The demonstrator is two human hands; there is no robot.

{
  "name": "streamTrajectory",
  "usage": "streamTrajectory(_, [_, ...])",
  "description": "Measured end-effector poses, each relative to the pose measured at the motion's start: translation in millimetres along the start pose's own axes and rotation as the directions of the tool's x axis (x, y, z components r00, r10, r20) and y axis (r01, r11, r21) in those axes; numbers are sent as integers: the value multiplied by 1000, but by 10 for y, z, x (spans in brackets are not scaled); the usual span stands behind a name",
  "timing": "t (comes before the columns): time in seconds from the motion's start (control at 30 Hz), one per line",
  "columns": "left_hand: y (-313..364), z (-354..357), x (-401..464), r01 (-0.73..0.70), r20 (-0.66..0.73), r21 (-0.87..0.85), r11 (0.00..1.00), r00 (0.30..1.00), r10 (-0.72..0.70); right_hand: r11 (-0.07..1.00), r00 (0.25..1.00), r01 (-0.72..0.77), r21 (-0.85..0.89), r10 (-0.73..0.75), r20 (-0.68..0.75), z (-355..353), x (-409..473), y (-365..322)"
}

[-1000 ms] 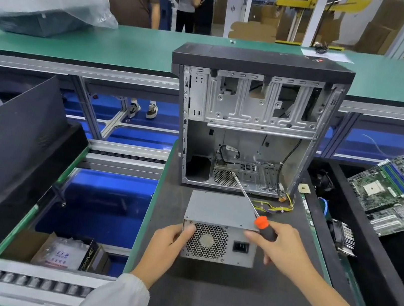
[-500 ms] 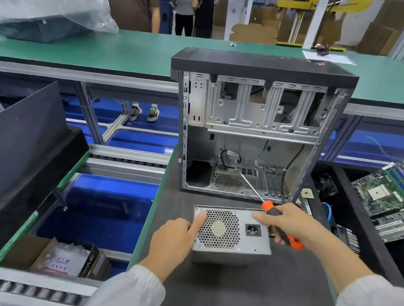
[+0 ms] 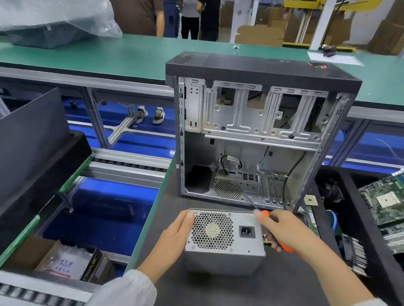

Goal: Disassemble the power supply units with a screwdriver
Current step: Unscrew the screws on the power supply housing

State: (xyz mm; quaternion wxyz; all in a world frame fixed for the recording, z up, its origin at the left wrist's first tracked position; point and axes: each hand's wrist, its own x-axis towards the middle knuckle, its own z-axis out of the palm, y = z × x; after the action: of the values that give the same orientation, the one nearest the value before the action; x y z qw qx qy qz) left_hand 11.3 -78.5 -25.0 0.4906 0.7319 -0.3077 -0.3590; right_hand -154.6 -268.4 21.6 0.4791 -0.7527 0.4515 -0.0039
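A grey metal power supply unit (image 3: 224,240) stands tipped up on the dark mat (image 3: 238,305), its fan grille and power socket facing up toward me. My left hand (image 3: 173,237) holds its left side, thumb on the top edge. My right hand (image 3: 286,233) grips an orange-and-black screwdriver (image 3: 286,247) at the unit's upper right corner; the thin shaft points up-left toward the open case. Most of the handle is hidden in my fist.
An open, stripped computer case (image 3: 253,134) stands upright just behind the unit. Black bins at the right hold motherboards (image 3: 403,204) and parts. A black case panel (image 3: 11,140) leans at left. Across the green conveyor (image 3: 131,56) lies a plastic-wrapped case; people stand beyond.
The power supply was lying flat with the grille facing me; both hands tipped it up so the grille faces upward. My right hand kept the screwdriver throughout.
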Motion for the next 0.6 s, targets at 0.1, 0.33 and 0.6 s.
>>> streamTrajectory(0.1, [16,3,-33,10,13,-18,1000,1000,-9,997,998,68,27,-68,10,-65,-91,-104])
streamTrajectory(0.33, [-111,-179,-122,-183,138,21,983,974,178,712,924,77,698,-313,218,-105,-389,-425])
streamTrajectory(0.6, [-163,-293,-19,-221,255,148,964,950,179,351,714,-189,917,-593,373,118,-309,-610])
